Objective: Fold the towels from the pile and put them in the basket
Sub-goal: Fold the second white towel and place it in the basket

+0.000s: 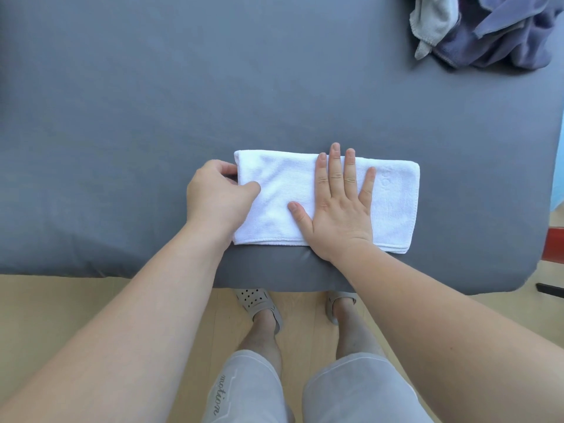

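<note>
Pressing: right hand (pixel 338 209) lies palm down on the middle of the white towel (pixel 274 184). Its fingers (pixel 334 169) are straight and spread and hold nothing, with the tips reaching the far edge.
Gripping: left hand (pixel 213 196) is at the towel's left end, fingers curled at that short edge and thumb on top, pinching the cloth.
Towel: folded into a long strip, with layers showing along the near edge. It lies flat on the bed (pixel 137 102), close to the front edge, long side running left to right.
Pile: crumpled towels (pixel 488 32), 1 pale grey and the rest blue-purple, at the bed's far right corner, well apart from the white towel.
Bed: covered in a smooth grey sheet.
Below: pale wooden floor (pixel 61 303), 2 grey slippers (pixel 259 303) with holes, pale grey shorts (pixel 244 389) with lettering on the left leg.
</note>
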`<state>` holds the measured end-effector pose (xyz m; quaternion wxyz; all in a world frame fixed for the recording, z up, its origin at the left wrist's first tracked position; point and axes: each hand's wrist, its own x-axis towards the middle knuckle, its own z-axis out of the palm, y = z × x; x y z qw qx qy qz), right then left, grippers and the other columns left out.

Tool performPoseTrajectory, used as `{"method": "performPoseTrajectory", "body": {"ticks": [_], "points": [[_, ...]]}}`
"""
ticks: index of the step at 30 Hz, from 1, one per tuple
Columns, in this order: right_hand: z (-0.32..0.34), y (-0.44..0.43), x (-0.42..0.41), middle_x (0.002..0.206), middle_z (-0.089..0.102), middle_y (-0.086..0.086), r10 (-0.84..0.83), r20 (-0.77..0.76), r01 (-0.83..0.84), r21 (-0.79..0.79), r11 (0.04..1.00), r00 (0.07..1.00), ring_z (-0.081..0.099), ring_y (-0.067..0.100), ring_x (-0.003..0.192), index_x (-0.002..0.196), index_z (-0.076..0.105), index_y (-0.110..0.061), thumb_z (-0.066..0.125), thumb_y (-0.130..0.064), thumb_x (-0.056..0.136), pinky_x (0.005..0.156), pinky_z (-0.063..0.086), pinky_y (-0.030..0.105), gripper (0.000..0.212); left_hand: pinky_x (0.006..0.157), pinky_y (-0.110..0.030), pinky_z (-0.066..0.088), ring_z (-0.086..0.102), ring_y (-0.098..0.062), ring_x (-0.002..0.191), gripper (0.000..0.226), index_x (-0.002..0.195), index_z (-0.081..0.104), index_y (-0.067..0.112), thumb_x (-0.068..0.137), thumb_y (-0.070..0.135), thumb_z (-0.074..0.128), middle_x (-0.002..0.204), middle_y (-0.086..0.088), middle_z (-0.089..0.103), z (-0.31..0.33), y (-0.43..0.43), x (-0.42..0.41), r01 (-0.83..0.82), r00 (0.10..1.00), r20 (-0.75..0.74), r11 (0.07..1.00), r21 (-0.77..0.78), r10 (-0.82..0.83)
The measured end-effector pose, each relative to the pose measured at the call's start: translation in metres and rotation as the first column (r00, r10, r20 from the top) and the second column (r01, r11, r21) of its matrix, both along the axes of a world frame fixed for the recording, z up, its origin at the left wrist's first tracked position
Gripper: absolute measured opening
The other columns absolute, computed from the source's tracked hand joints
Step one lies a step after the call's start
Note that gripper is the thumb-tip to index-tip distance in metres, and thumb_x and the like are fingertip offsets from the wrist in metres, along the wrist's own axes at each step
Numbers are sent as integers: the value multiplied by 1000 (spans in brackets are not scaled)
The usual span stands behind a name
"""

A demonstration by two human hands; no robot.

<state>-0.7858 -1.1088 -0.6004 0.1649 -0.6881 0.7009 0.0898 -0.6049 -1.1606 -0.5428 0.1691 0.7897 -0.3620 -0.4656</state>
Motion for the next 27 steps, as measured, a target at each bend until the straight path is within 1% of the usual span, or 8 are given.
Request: {"method": "performPoseTrajectory", "body": {"ticks": [5, 10, 13, 17, 22, 23, 25, 27], "points": [[2, -2, -2, 164, -28, 3, 11, 28, -12, 36, 999, 1000, -31, 25, 149, 158, -15, -14, 7, -73, 95, 120, -14, 58, 89, 71, -41, 58, 64, -14, 71, 15, 89, 67, 18, 77, 10, 67, 83, -9, 69, 22, 3, -9, -7, 997, -78, 998, -70, 1], [20, -3, -17, 166, -24, -2, -5, 253, -13, 68, 998, 967, -32, 18, 149, 159, -10, -16, 9, -69, 97, 122, -15, 51, 85, 63, -34, 56, 62, -9, 62, 17, 89, 67, 24, 78, 12, 72, 70, 2, 66, 59, 10, -40, 53, 996, -63, 975, -215, -68], [40, 4, -37, 169, -9, -4, -123, 489, 123, 33, 992, 863, -22, 13, 152, 161, 2, -16, 12, -64, 98, 124, -12, 39, 80, 60, -27, 53, 60, -6, 60, 16, 86, 66, 28, 78, 17, 74, 74, 8, 66, 79, 16, -71, 156, 986, -7, 936, -314, -167], [62, 24, -82, 162, 29, -2, -298, 630, 421, -52, 905, 717, 14, 18, 152, 157, 30, -13, 17, -57, 97, 123, 9, 29, 75, 59, -19, 49, 61, -8, 62, 17, 84, 66, 30, 78, 15, 72, 70, 8, 65, 88, 27, -124, 258, 965, 57, 882, -395, -256], [70, 34, -128, 132, 61, -11, -498, 803, 578, 247, 778, 327, 53, 7, 126, 141, 55, -24, 33, -58, 95, 109, 43, 40, 62, 63, -19, 40, 53, -9, 69, 12, 89, 68, 19, 80, 11, 65, 68, 12, 57, 42, 35, -187, 403, 915, 176, 825, -396, -362], [70, 33, -133, 128, 64, -16, -520, 801, 556, 298, 776, 296, 56, 3, 123, 141, 55, -26, 37, -55, 97, 106, 46, 38, 55, 65, -19, 39, 53, -10, 71, 10, 92, 69, 18, 83, 15, 65, 72, 12, 58, 28, 36, -195, 438, 899, 190, 816, -377, -394], [68, 30, -142, 113, 65, -34, -547, 779, 484, 367, 795, 307, 58, -10, 111, 145, 49, -31, 43, -43, 104, 94, 48, 20, 43, 72, -25, 45, 61, -15, 79, 16, 101, 70, 17, 88, 26, 66, 83, 6, 66, 7, 39, -204, 495, 869, 207, 793, -356, -449], [67, 25, -146, 100, 68, -28, -551, 760, 457, 377, 805, 345, 61, -10, 97, 143, 45, -35, 45, -37, 105, 76, 45, 8, 38, 74, -32, 52, 66, -19, 79, 24, 106, 73, 12, 89, 28, 64, 88, 0, 72, -7, 45, -203, 552, 834, 277, 730, -404, -477]]}}
